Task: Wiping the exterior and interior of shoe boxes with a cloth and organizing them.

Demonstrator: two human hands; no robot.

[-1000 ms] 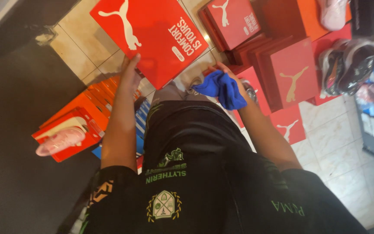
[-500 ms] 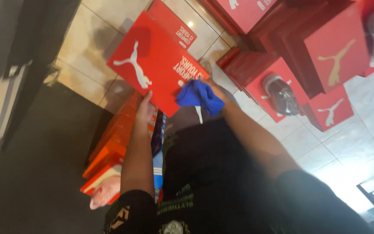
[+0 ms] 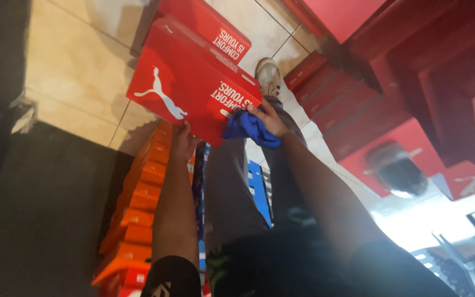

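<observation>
Box: red shoe box (image 3: 185,91), held off the floor, up and centre-left of the frame, above the person's legs.
Box axis: long axis runs from lower left to upper right; lid face tilted toward the camera, white animal logo toward its left end, white print along its right edge.
Left hand: left hand (image 3: 181,144) under the near lower edge of the red shoe box; grip closed on that edge, fingertips hidden behind the box.
Right hand: right hand (image 3: 270,118) at the right near corner of the box; grip closed on a blue cloth (image 3: 248,127), which is bunched against that corner and touching it.
Second box: another red box (image 3: 207,23) lies just beyond the held one, farther up the frame, much the same heading.
Floor: beige floor tiles (image 3: 78,71) beneath; dark mat (image 3: 39,220) at near left.
Stacks: orange boxes (image 3: 138,203) piled at the left of the legs; red boxes (image 3: 358,104) stacked at the right, one open with a dark shoe (image 3: 399,173) inside.
Footwear: pale shoe (image 3: 269,74) on the person's foot, just right of the held box.
</observation>
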